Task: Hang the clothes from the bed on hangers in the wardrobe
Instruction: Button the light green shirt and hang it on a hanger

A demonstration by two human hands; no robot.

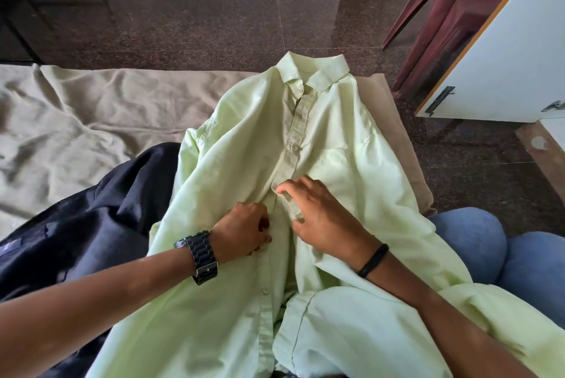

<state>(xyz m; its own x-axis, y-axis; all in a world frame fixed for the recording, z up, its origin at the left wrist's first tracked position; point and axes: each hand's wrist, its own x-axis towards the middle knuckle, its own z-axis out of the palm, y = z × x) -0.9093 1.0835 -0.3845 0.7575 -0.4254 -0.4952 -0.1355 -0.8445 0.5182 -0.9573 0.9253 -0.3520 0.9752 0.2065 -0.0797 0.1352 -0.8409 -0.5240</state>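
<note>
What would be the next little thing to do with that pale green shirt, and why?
Probably work the button at the middle of the placket, closing or opening it; which one cannot be told. Both hands meet there: the left hand pinches one front edge of the green shirt, the right hand holds the other edge beside it. The front gapes open below, and no hanger is in sight.

A bedroom in a home. A bed covered by a rumpled beige sheet (91, 120) fills the lower left, from nine o'clock toward the centre. Clothes lie on it: a pale green button-up shirt (321, 139) at the centre and a dark navy garment (91, 224) at eight o'clock. Beyond the bed, at twelve o'clock, is a polished dark speckled stone floor (214, 16). At two o'clock stand a white cabinet door with a metal handle (440, 100) and a maroon plastic chair (452, 1).
</note>
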